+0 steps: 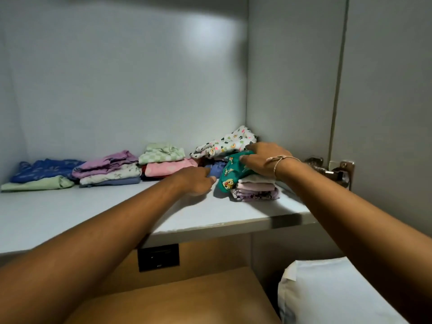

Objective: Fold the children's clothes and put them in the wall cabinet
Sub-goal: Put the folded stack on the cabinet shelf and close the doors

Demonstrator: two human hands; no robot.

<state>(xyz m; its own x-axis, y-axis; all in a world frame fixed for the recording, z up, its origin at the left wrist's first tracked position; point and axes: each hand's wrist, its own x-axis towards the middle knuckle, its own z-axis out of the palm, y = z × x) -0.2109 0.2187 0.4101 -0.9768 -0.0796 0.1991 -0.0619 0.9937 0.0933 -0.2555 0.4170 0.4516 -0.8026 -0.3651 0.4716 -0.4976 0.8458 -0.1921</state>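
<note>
1. Right grip (264, 160) lies on top of green piece (230, 174). Fingers are curled over it and the thumb is against its near side, so it is clamped on the cloth.
2. Left grip (198, 181) is at the green piece's left edge, fingers bent, tips just beside the cloth. Seen from behind, so I cannot tell whether it pinches anything.
3. Green piece sits on front pile (257, 189), which is white, pink and lilac folds. That pile is at the right end of shelf (70, 206), inside cabinet (287, 90). The green piece drapes down the pile's left side and is not squared.
4. Already folded along the shelf's back:
   - blue-and-green pile (44, 175)
   - purple pile (107, 168)
   - checked pile (163, 160)
   - white print piece (224, 143), in the corner on top of other folds
   - blue piece (216, 170), showing between the two grips
5. Judgement: well along. Many clothes are folded and shelved, and the step in hand looks like seating the green piece on its pile.
6. Left to do here: square the green piece, then let go. The white print piece lies tilted and loose and may want straightening.
7. No unfolded clothes are in view. Bedding (339, 288) shows below right, and what waits beyond the frame is unknown.
</note>
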